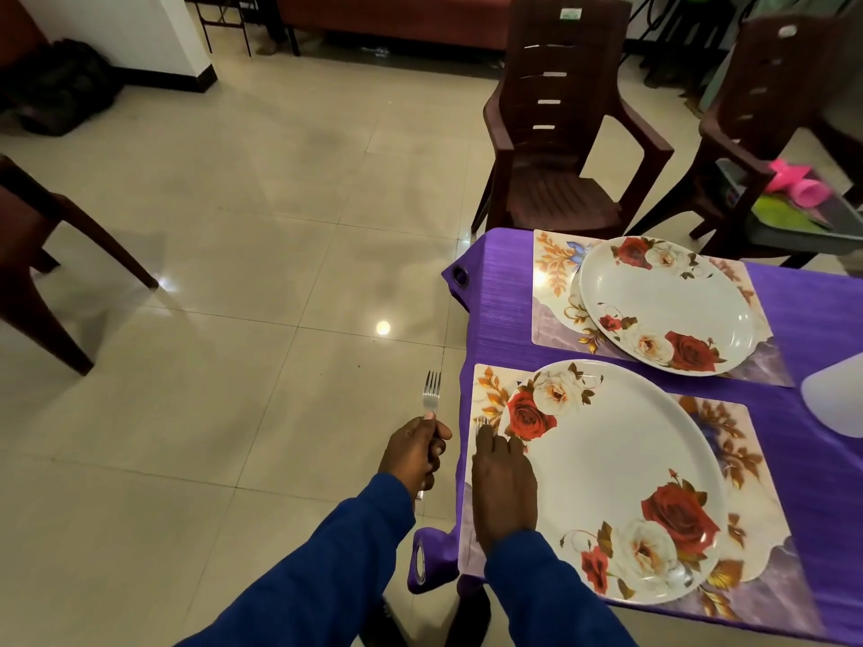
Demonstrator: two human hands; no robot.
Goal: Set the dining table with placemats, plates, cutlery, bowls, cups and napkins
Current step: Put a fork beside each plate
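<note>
A fork (482, 423) lies on the near placemat (471, 525), at the left of the near plate (611, 483), with only its tines showing beyond the right hand (503, 483). The right hand lies flat over the fork's handle, fingers (485, 441) nearly straight and pressed down on it; whether the thumb curls beneath cannot be told. A second fork (431, 395) stands upright in the left hand (413, 455), off the worktop's edge and above the floor (224, 282); the left fingers are curled tight round its handle, tines pointing away from the person.

The far plate (668, 303) rests on the far placemat (551, 291), with no cutlery visible beside it. Both mats lie on the purple cloth (495, 291) that covers the worktop. Two dark plastic chairs (555, 133) stand past the far setting, and a pale object (836, 399) intrudes at the right edge, too cut off to identify.

Step in hand, by judgement: laying cutlery, with mats and plates done for these two places. The next move probably calls for lifting the right hand off cleanly so the fork stays parallel to the plate's rim, then carrying the held fork to the left side of the far plate. Bowls, cups and napkins appear still to come.
</note>
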